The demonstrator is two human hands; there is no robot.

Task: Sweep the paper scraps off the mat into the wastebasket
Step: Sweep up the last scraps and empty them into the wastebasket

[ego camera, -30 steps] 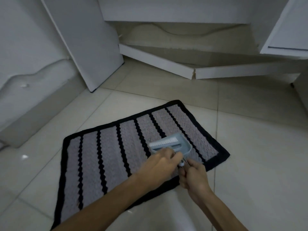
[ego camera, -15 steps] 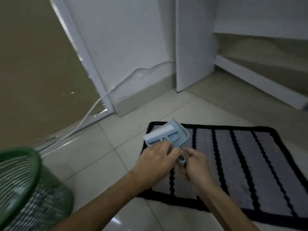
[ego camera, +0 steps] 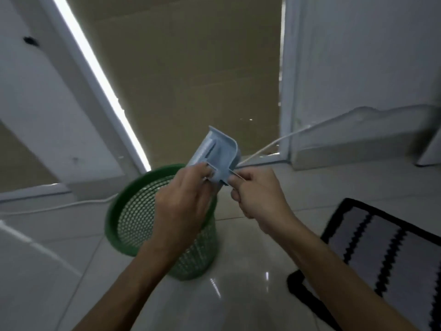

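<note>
The dustpan is pale blue. The wastebasket is green, its wall a mesh of small holes under a solid green rim. The mat, at the floor's right edge, has grey stripes parted by black zigzag lines inside a black border. The floor tiles are glossy off-white, the walls white, the door panel tan.

My two hands — left and right, one pale blue dustpan, one green mesh wastebasket, one striped mat, one white cable — no scraps countable.
</note>
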